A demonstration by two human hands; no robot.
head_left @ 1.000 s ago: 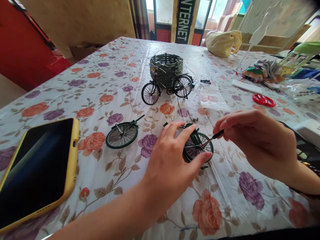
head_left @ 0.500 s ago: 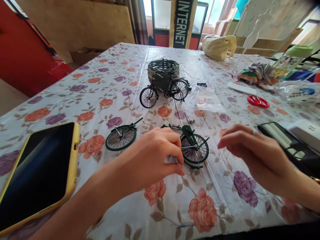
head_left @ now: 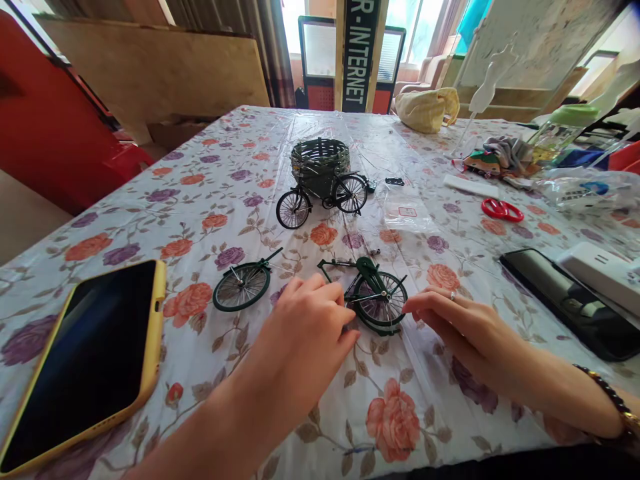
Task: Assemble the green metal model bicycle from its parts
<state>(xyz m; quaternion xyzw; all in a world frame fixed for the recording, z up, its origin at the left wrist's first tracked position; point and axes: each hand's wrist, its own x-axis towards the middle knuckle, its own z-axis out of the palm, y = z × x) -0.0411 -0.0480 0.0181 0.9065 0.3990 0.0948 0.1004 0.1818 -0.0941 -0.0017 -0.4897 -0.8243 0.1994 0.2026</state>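
Note:
Curled over the near left part of a dark green model bicycle frame with its rear wheel (head_left: 383,301) is my left hand (head_left: 305,327). Its thumb and index finger are apart with nothing visible between them; the other fingertips are hidden behind the hand. My right hand (head_left: 465,333), fingers extended and loosely bent, has its fingertips close beside the rear wheel's right edge; contact is unclear. To the left lies a separate green model front wheel with its fork (head_left: 242,287). A tiny metal part (head_left: 375,252) lies behind the frame.
An assembled black model bicycle (head_left: 320,199) leans by a dark woven basket (head_left: 320,157). A yellow-cased phone (head_left: 85,367) lies at left. Red-handled scissors (head_left: 503,209), a clear bag (head_left: 407,215), a black phone (head_left: 565,300) and a white device (head_left: 600,270) are at right.
The whole view has shifted a little. My right hand has moved left, closer to the rear wheel. My left hand remains over the frame, its finger and thumb slightly further left.

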